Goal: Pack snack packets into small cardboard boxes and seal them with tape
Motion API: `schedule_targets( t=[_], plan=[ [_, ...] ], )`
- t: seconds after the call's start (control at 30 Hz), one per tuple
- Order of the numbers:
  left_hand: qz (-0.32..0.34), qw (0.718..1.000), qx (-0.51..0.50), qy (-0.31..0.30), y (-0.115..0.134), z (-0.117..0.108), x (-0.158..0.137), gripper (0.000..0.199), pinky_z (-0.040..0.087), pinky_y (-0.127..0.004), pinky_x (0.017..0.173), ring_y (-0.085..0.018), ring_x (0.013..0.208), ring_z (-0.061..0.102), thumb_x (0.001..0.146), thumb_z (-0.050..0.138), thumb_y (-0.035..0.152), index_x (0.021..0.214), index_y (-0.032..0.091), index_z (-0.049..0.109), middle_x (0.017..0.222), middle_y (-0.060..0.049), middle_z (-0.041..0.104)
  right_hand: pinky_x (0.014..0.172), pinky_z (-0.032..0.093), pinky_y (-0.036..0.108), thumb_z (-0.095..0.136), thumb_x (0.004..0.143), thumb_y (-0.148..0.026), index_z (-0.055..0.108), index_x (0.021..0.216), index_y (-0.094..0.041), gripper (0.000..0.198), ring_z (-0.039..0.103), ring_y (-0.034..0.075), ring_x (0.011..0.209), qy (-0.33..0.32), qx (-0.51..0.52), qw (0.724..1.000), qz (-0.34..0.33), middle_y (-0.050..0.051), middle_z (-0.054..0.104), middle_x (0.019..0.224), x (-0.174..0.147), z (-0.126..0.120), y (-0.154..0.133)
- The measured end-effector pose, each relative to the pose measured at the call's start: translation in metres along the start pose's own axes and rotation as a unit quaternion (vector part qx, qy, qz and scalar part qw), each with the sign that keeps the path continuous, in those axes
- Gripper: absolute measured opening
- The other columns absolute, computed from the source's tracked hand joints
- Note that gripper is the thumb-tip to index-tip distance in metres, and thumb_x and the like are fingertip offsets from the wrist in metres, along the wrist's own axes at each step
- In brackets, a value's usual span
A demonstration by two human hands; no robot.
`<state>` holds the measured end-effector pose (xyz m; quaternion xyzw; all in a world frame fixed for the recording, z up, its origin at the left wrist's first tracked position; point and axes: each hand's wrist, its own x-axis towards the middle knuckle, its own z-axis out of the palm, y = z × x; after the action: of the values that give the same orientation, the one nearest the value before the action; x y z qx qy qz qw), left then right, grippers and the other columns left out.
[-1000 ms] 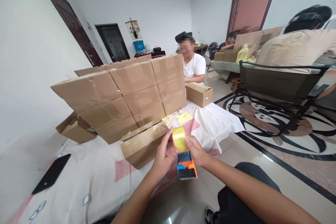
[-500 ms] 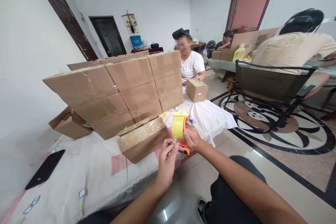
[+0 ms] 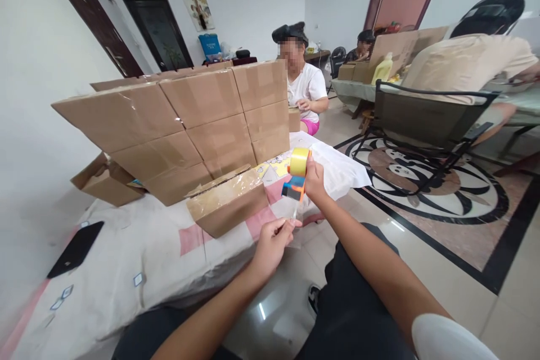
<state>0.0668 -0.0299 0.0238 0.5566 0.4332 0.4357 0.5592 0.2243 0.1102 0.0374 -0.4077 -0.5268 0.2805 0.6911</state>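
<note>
Person in plain dk. trousers [image 3: 358,304], wht. R. sleeve [image 3: 447,338], blk. & wht. shoe [image 3: 313,297] partly in view, forearms [image 3: 375,261] bare, L. hand [image 3: 273,243] & R. hand [image 3: 315,179] likewise

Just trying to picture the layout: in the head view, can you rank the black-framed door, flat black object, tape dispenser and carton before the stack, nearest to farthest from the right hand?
1. Tape dispenser: held in the right hand.
2. Carton before the stack: on the cloth, leftward.
3. Flat black object: farther left on the cloth.
4. Black-framed door: far across the room.
</note>
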Motion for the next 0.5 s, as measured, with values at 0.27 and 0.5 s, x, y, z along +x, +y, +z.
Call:
schedule_targets(
  t=[0.27, 0.5],
  plan=[
    [-0.026, 0.998, 0.024, -0.052, -0.012, -0.010, -0.008, 0.065, 0.021, -0.024, 0.053, -0.008, 0.053, 0.028, 0.085, 0.059, 0.069, 0.099, 0.008, 0.077, 0.054, 0.006, 0.036, 0.052, 0.049, 0.025, 0.052, 0.083, -0.082, 0.054, 0.068, -0.020, 0.065, 0.052, 0.012, 0.052, 0.023, 0.110, 0.991, 0.069, -0.002, 0.054, 0.058, 0.006, -0.003, -0.014],
    [-0.059, 0.996, 0.036, -0.057, -0.012, -0.010, -0.021, 0.064, 0.025, -0.022, 0.050, -0.008, 0.050, 0.034, 0.085, 0.062, 0.068, 0.099, 0.008, 0.077, 0.051, 0.006, 0.040, 0.053, 0.051, 0.025, 0.056, 0.082, -0.080, 0.056, 0.068, -0.020, 0.062, 0.058, 0.013, 0.055, -0.008, 0.130, 0.988, 0.080, -0.002, 0.055, 0.059, -0.002, -0.001, -0.025]
  ],
)
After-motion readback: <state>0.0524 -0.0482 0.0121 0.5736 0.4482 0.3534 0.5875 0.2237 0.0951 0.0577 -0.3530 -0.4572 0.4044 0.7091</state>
